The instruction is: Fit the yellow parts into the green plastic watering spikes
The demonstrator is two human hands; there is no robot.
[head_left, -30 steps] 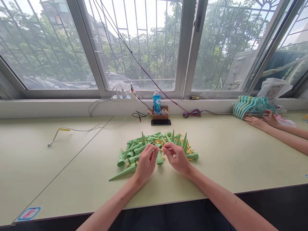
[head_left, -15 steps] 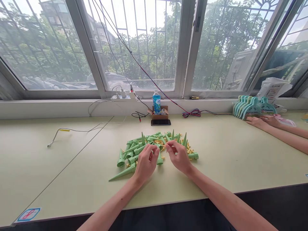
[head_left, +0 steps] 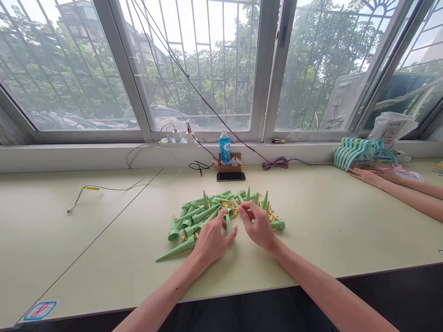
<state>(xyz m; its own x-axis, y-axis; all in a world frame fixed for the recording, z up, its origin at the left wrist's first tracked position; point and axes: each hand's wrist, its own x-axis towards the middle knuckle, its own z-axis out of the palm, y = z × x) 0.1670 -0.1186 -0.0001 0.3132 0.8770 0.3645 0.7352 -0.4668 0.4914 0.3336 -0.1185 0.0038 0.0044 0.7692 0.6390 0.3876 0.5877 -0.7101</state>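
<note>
A heap of green plastic cone spikes (head_left: 200, 213) mixed with small yellow pieces (head_left: 230, 205) lies in the middle of the pale green table (head_left: 104, 249). My left hand (head_left: 212, 240) rests at the heap's near edge, fingers curled around one upright green spike (head_left: 228, 224). My right hand (head_left: 258, 226) hovers just right of it, thumb and fingers pinched together over the yellow pieces; what is between them is too small to make out. A long green spike (head_left: 173, 251) lies loose to the left of my left wrist.
A black phone (head_left: 230, 176), a small cardboard box (head_left: 230, 167) and a blue bottle (head_left: 224, 147) stand at the back by the window sill. Cables (head_left: 114, 186) trail across the left. At far right another person's hands (head_left: 375, 175) rest beside stacked teal hangers (head_left: 360, 151).
My left hand has dropped lower and closed round a green spike at the heap's edge. My right hand has stayed over the yellow pieces, fingers drawing together.
</note>
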